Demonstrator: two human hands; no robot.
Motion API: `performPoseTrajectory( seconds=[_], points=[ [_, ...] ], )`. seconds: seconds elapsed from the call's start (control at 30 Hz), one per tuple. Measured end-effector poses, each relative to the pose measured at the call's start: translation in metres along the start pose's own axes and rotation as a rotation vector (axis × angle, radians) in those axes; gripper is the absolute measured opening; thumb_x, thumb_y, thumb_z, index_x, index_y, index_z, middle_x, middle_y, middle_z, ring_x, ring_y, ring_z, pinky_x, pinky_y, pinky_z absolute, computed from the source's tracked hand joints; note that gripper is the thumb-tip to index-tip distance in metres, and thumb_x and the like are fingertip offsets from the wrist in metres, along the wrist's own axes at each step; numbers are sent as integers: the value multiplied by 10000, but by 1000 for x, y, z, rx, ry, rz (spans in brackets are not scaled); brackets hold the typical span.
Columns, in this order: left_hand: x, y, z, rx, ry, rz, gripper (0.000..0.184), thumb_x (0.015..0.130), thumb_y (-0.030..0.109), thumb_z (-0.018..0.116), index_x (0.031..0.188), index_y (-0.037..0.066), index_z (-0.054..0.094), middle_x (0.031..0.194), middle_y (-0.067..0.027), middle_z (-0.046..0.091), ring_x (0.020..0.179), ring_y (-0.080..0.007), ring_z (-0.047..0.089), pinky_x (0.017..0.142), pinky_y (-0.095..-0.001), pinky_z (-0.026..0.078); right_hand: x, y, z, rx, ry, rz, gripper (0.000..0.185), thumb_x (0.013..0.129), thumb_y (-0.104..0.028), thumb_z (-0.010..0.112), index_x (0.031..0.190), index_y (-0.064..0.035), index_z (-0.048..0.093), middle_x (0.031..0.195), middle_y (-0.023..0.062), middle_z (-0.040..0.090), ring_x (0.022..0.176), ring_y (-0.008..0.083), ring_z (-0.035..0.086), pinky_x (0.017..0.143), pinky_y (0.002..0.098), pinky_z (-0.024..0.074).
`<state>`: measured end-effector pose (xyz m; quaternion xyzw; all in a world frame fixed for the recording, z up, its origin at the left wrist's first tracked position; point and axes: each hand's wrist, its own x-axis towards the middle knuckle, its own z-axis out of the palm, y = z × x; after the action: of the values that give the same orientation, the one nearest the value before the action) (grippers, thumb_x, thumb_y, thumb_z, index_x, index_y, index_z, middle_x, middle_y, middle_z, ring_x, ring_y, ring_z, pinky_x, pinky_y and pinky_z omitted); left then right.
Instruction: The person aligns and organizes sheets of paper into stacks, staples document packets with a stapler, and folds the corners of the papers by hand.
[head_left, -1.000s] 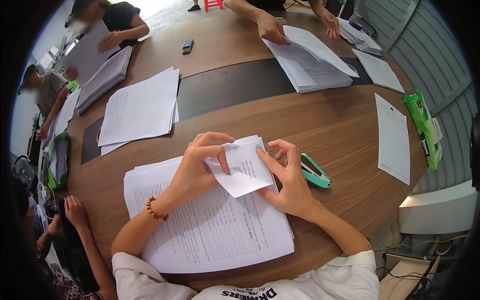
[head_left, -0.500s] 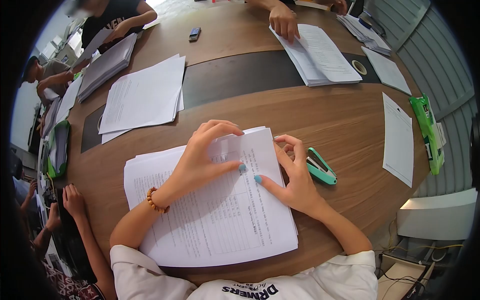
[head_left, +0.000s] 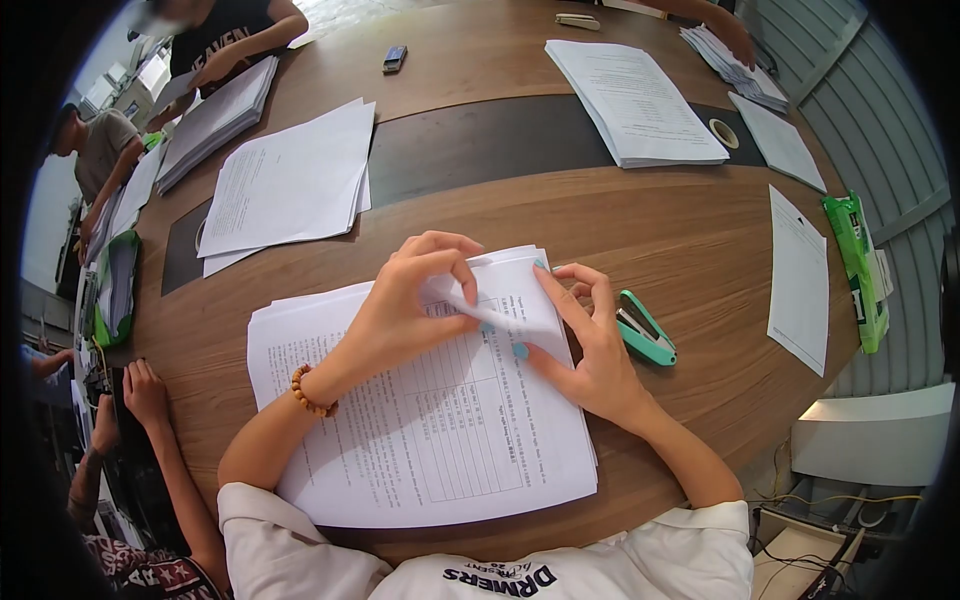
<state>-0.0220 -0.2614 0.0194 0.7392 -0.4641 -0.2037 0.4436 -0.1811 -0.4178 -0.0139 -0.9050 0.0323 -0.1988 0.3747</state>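
A thick stack of printed sheets (head_left: 440, 440) lies on the table in front of me. My left hand (head_left: 425, 290), with a beaded bracelet (head_left: 311, 392) on its wrist, pinches the top sheet (head_left: 500, 325) near its far edge. That sheet is bent up in a curl between my hands. At the stack's right side rests my right hand (head_left: 590, 350), thumb and index finger apart, both tips touching the paper; nothing is gripped in it. Just right of this hand sits a turquoise stapler (head_left: 648, 330).
More paper stacks lie at the far left (head_left: 290, 180) and far right (head_left: 640, 105). A tape roll (head_left: 723, 134), a single sheet (head_left: 797, 280) and a green packet (head_left: 857, 270) are on the right. Co-workers' arms reach in at the left and far edges.
My left fingers have closed on the top sheet and curled its far edge up. My right index finger has come onto the paper. The co-worker's hand has left the far stack.
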Motion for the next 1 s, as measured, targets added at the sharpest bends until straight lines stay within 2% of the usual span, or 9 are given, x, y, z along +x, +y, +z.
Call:
performPoseTrajectory(
  seconds=[0.03, 0.07, 0.13, 0.47, 0.53, 0.67, 1.0],
  points=[
    [0, -1, -1, 6, -37, 11, 191, 574, 14, 728, 680, 86, 586, 1139, -54, 547, 1103, -251, 439, 884, -364, 408, 0, 0, 0, -4, -7, -5, 664, 694, -193, 712, 1273, -19, 437, 1167, 143, 336, 931, 244, 398, 796, 335, 406],
    [1, -2, 0, 6, -38, 11, 191, 574, 14, 728, 680, 86, 586, 1139, -54, 547, 1103, -251, 439, 884, -364, 408, 0, 0, 0, -4, -6, -5, 664, 694, -193, 712, 1273, -19, 437, 1167, 143, 336, 931, 244, 398, 796, 335, 406],
    [1, -2, 1, -20, -16, 45, 186, 540, -26, 709, 558, 78, 555, 1142, -54, 552, 1113, -260, 427, 871, -368, 413, -1, -2, 0, 99, -38, 99, 690, 677, -209, 699, 1294, -56, 431, 1212, 116, 332, 1000, 232, 383, 896, 356, 341],
    [1, -4, 1, -44, -15, 58, 230, 534, 5, 750, 522, 89, 537, 1142, -52, 561, 1137, -262, 410, 896, -397, 398, -2, -1, 1, 101, -35, 107, 693, 679, -217, 698, 1296, -58, 427, 1218, 111, 324, 1002, 231, 382, 908, 364, 332],
    [1, -4, 1, -49, -23, 38, 232, 544, 6, 745, 515, 91, 531, 1141, -48, 563, 1146, -266, 402, 910, -404, 387, -1, 0, 0, 38, -25, 41, 703, 680, -166, 709, 1300, -29, 405, 1189, 146, 318, 1001, 265, 388, 842, 346, 403],
    [1, -6, 0, -48, -40, 46, 232, 548, 8, 743, 514, 92, 530, 1145, -43, 562, 1153, -269, 397, 919, -407, 378, -1, -1, 0, 42, -22, 43, 708, 675, -165, 711, 1299, -27, 405, 1190, 145, 320, 995, 264, 393, 852, 352, 396],
    [1, -3, -1, -62, -29, 27, 227, 531, -6, 741, 510, 84, 533, 1137, -47, 565, 1122, -262, 419, 856, -363, 417, -1, -3, 0, 49, 4, 29, 634, 647, -144, 727, 1234, -67, 497, 1178, 130, 335, 947, 244, 398, 829, 346, 392]
  ],
)
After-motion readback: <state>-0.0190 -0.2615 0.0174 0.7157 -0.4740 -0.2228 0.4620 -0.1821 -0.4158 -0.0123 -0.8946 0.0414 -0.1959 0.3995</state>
